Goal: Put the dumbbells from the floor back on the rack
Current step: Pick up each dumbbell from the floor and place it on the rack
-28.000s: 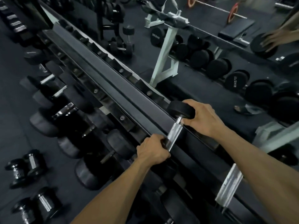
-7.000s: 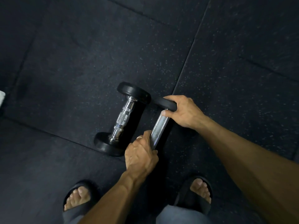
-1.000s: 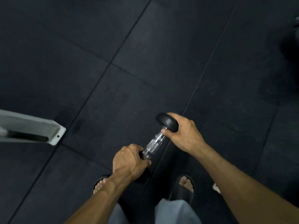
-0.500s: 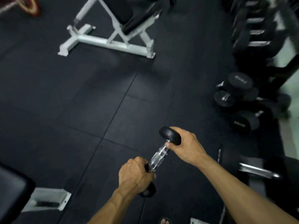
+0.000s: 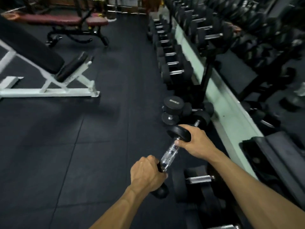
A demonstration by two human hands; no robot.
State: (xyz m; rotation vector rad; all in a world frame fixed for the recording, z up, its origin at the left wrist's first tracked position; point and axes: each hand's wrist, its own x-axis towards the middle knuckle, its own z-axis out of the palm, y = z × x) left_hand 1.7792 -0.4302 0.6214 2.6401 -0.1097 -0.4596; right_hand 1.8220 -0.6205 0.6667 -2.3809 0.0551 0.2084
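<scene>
I hold a small dumbbell (image 5: 170, 152) with a chrome knurled handle and black end plates, in the air above the floor. My left hand (image 5: 146, 172) grips its near end. My right hand (image 5: 194, 141) wraps over the far black plate. The dumbbell rack (image 5: 206, 76) runs along the right side, with several black dumbbells on its tiers. Part of the near plate is hidden under my left hand.
Several black dumbbells (image 5: 175, 109) lie on the floor by the rack's foot, just beyond my right hand. A white-framed incline bench (image 5: 49, 76) stands at the left, a maroon bench (image 5: 66, 20) behind it. Black rubber floor (image 5: 99, 146) spreads between them.
The view has swung up and to the right from the bare floor, so the rack and benches now show. Both hands keep the same hold on the dumbbell.
</scene>
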